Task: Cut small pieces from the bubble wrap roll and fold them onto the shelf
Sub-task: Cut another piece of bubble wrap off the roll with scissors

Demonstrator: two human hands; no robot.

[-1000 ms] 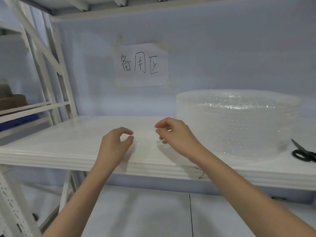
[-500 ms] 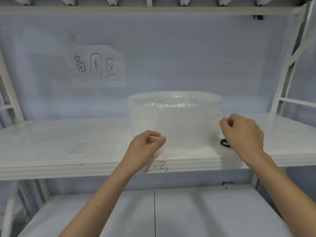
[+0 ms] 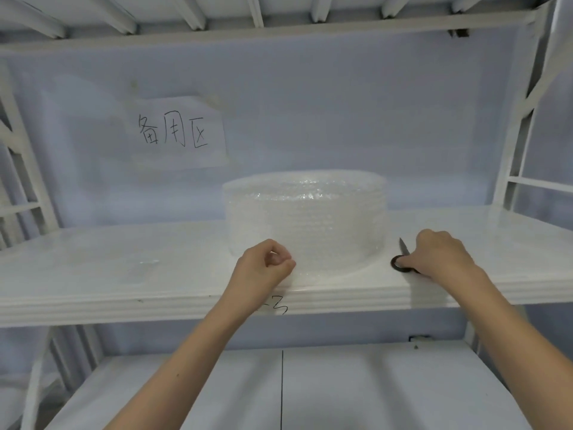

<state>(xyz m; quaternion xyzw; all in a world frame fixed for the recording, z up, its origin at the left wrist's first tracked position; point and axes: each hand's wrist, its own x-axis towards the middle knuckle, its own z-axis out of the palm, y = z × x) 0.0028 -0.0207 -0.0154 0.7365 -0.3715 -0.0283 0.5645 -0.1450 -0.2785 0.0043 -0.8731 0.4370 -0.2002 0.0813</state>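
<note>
A wide roll of clear bubble wrap (image 3: pixel 305 218) stands upright on the white shelf (image 3: pixel 124 274), near its middle. My left hand (image 3: pixel 263 268) is curled in front of the roll's lower left, thumb and fingers pinched together at the wrap's loose edge; whether it holds the wrap is hard to see. To the right of the roll lie black-handled scissors (image 3: pixel 400 262), blade tip pointing away. My right hand (image 3: pixel 440 256) rests over the scissors, fingers closing on their handles.
A paper sign (image 3: pixel 176 131) with handwritten characters is taped to the back wall. White uprights (image 3: pixel 514 144) frame the shelf at right and left. A lower shelf (image 3: pixel 279 389) lies beneath. A small flat transparent piece (image 3: pixel 148 262) lies on the shelf's left part.
My view swung right, centring the roll. My right hand travelled from the shelf's middle to the scissors and settled on them. My left hand moved to the roll's front.
</note>
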